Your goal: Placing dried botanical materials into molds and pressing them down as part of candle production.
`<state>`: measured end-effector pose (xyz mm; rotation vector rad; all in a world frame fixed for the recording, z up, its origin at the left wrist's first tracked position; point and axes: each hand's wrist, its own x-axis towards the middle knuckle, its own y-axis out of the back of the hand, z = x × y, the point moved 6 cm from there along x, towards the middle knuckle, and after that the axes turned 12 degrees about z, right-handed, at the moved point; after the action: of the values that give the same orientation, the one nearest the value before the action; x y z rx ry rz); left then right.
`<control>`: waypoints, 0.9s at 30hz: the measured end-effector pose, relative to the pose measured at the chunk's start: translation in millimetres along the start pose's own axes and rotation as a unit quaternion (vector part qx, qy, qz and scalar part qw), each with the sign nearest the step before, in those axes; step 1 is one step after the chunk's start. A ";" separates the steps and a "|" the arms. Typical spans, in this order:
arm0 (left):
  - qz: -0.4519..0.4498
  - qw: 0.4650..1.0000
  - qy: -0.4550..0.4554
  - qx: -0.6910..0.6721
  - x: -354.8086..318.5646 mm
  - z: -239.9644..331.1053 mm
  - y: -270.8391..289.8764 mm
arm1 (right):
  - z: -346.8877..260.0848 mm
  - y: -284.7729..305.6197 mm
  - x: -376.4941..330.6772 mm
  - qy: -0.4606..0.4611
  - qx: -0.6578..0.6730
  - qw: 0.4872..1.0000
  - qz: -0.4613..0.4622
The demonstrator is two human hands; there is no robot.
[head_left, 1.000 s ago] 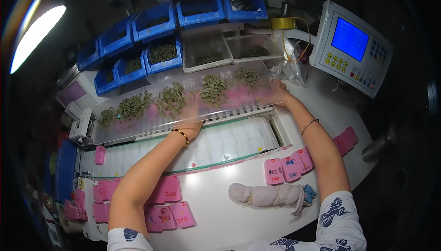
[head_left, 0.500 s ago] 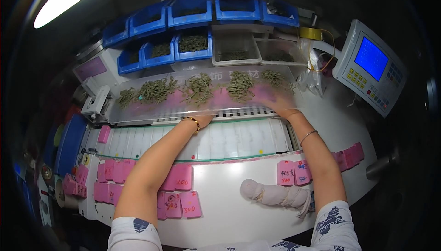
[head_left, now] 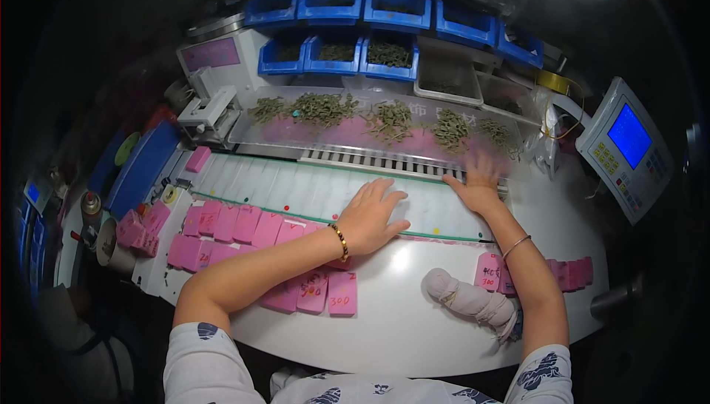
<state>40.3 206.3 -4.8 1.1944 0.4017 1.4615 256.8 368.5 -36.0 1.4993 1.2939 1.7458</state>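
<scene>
My left hand hovers at or rests on the near edge of a long white panel with green edges; its fingers are spread and nothing is in them. My right hand lies at the panel's far right end, thumb stretched out and fingers apart. Those fingertips are blurred at the lower edge of a clear plastic tray; I cannot tell whether they touch it. Several piles of small greenish-grey pieces lie along the tray. Between tray and panel runs a black-and-white slotted strip.
Blue bins with similar pieces stand behind. Pink numbered blocks line the near left; others sit at right beside a cloth-wrapped bundle. A control panel with blue screen stands far right, a small white press at left.
The view has shifted, moving the scene rightward. My left hand has come back from the tray's edge to above the panel's near edge. My right hand has drawn slightly back from under the tray.
</scene>
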 end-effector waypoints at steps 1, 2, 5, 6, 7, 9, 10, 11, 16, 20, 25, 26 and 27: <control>-0.044 0.998 0.012 -0.037 -13.8 6.4 8.9 | -5.4 -2.2 -0.3 0.003 0.001 1.000 -0.003; -0.044 0.998 0.016 -0.037 -28.0 8.7 18.6 | -11.0 -1.6 2.0 0.016 -0.022 1.000 0.017; -0.037 0.998 0.025 -0.038 -65.9 9.5 58.2 | -24.4 -19.3 25.5 0.017 -0.076 0.997 -0.008; -0.027 0.997 0.065 -0.040 -78.3 4.6 75.0 | -27.2 -29.7 32.7 0.001 -0.115 0.992 -0.053; -0.019 0.993 0.104 -0.045 -91.5 -3.5 86.1 | -33.5 -29.5 34.4 0.005 -0.113 0.992 -0.059; 0.027 0.993 0.111 -0.024 -115.7 -16.2 107.4 | -38.7 -20.0 34.9 -0.013 -0.129 0.991 -0.028; 0.058 0.989 0.133 -0.035 -123.9 -21.1 122.9 | -39.0 -17.5 33.0 -0.013 -0.131 0.990 -0.038; 0.090 0.983 0.154 -0.046 -133.2 -25.4 136.0 | -39.9 -9.9 33.0 -0.009 -0.097 0.995 -0.006; 0.164 0.970 0.173 -0.038 -168.0 -34.9 162.0 | -52.9 11.3 12.2 -0.042 0.003 0.998 -0.048; 0.194 0.972 0.119 -0.053 -176.2 -24.9 155.7 | -102.2 53.6 -41.8 0.078 0.206 0.975 0.019; 0.211 0.966 0.106 -0.104 -172.2 -11.2 137.2 | -185.9 119.6 -131.4 0.215 0.385 0.886 -0.142; 0.216 0.960 0.119 -0.131 -170.5 -9.6 133.7 | -196.7 123.1 -146.4 0.233 0.380 0.882 -0.155; 0.213 0.961 0.116 -0.133 -168.2 -6.3 130.4 | -206.6 125.3 -159.7 0.252 0.375 0.876 -0.166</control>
<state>-62.6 21.9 22.2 0.9277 0.0957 1.9692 131.5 111.7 11.1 1.0538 2.5490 1.5116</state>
